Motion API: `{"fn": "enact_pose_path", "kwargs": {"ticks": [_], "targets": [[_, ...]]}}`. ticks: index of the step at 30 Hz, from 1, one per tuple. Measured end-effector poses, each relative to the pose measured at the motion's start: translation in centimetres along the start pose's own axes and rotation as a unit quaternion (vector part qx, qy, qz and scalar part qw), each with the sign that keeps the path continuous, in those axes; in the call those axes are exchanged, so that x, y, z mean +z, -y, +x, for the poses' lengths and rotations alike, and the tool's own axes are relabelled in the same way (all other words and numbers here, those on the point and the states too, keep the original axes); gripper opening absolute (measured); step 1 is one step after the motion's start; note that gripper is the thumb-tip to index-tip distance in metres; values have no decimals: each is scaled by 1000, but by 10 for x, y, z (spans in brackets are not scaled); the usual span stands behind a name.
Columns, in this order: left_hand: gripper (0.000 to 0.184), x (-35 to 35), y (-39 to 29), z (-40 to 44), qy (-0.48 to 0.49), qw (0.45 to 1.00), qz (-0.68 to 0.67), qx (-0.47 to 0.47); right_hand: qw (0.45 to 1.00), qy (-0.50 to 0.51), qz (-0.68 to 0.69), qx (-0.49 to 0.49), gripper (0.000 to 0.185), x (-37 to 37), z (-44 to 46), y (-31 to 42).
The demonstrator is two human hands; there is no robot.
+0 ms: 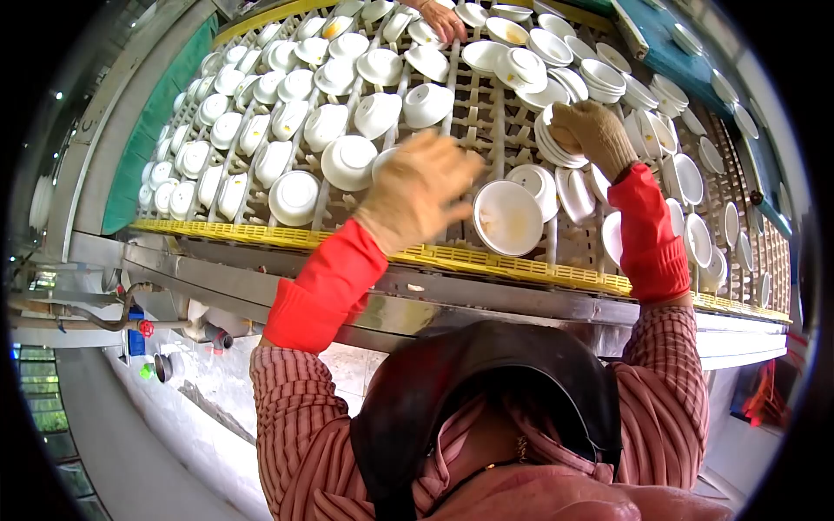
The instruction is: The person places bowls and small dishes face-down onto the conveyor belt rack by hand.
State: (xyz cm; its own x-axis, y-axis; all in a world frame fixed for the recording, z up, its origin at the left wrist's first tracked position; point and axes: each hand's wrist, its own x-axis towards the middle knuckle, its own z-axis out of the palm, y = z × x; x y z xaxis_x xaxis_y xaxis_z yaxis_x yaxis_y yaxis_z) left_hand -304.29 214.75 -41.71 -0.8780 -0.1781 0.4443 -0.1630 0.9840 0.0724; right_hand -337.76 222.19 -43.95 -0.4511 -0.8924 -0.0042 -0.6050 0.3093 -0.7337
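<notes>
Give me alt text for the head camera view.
The gloved right hand grips stacked white bowls on a pegged rack crowded with dishes, while the gloved left hand spreads open above it; another person's hand reaches in.

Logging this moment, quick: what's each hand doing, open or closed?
Left hand: open, fingers spread, nothing seen in it.
Right hand: closed on a stack of white dishes.

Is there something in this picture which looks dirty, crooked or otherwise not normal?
Yes: the wide bowl just inside the yellow edge strip has brownish-yellow stains inside. Its open side shows, whereas many bowls to its left lie bottom up.
</notes>
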Motion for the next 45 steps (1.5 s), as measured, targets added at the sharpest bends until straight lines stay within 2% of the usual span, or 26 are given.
{"fn": "enact_pose_path", "kwargs": {"ticks": [2,3,5,8,9,10,11,12,13,14,15,17,18,19,21,23,24,26,27,28,32,33,35,40,41,45], "targets": [[34,24,-11,6,-8,987,19,158,995,-15,65,-78,55,3,4,3],[36,31,-14,7,4,986,10,164,986,-26,83,-139,56,10,7,9],[39,36,-18,9,29,984,-8,175,969,-29,-203,-137,59,10,-5,31],[22,32,-17,8,101,980,-117,121,951,-47,-267,-147,62,31,1,-8],[19,36,-17,2,123,973,-168,97,947,-40,-284,-144,62,34,3,-17],[27,54,-16,-13,94,963,-251,-13,945,-48,-287,-152,60,40,-1,-28],[24,37,-16,-13,191,922,-317,-114,943,-39,-287,-166,60,38,-3,-29],[26,28,-15,-20,156,928,-309,-136,941,-30,-286,-178,60,35,-6,-29],[29,24,-15,-18,152,897,-347,-230,940,-23,-285,-188,60,29,-9,-28],[34,20,-15,-14,135,855,-382,-323,969,44,-218,-109,59,12,-18,-4],[29,30,-9,-12,69,878,-332,-336,977,37,-186,-95,53,11,-9,-11],[25,41,10,-1,123,947,37,-293,995,-57,-42,-74,53,7,0,-11],[25,45,15,-1,75,962,62,-256,996,-40,40,-69,46,-3,-2,4],[26,49,20,-1,26,972,87,-216,954,-52,-144,-259,43,-9,14,-4],[26,51,21,-1,-19,978,104,-179,881,-139,-242,-381,51,-1,23,4],[22,52,17,-3,-15,976,92,-195,904,-124,-178,-369,50,21,29,16],[22,52,16,-3,-18,974,88,-206,889,-135,-146,-412,38,34,32,17],[21,49,15,-5,-27,969,83,-231,975,15,14,-219,17,44,12,20],[21,47,16,-5,-28,970,84,-225,948,-42,-135,-284,18,44,2,23],[21,46,16,-5,-29,971,83,-221,973,-2,-133,-188,43,44,4,31],[21,44,-11,11,-11,976,49,-212,923,-34,-291,-248,75,34,-12,-6],[22,49,-14,15,-16,981,38,-191,916,-78,-329,-215,73,40,-15,-22],[25,58,-21,20,-26,988,17,-154,913,70,-369,-159,72,29,-7,-35],[30,68,-18,25,-14,988,26,-155,980,76,-137,-127,82,-1,-3,-35],[32,66,-14,27,-13,987,34,-156,985,118,-109,-64,84,-11,-1,-24],[38,59,-1,59,-24,986,82,-141,971,154,-135,-126,81,-24,-4,-30]]}}
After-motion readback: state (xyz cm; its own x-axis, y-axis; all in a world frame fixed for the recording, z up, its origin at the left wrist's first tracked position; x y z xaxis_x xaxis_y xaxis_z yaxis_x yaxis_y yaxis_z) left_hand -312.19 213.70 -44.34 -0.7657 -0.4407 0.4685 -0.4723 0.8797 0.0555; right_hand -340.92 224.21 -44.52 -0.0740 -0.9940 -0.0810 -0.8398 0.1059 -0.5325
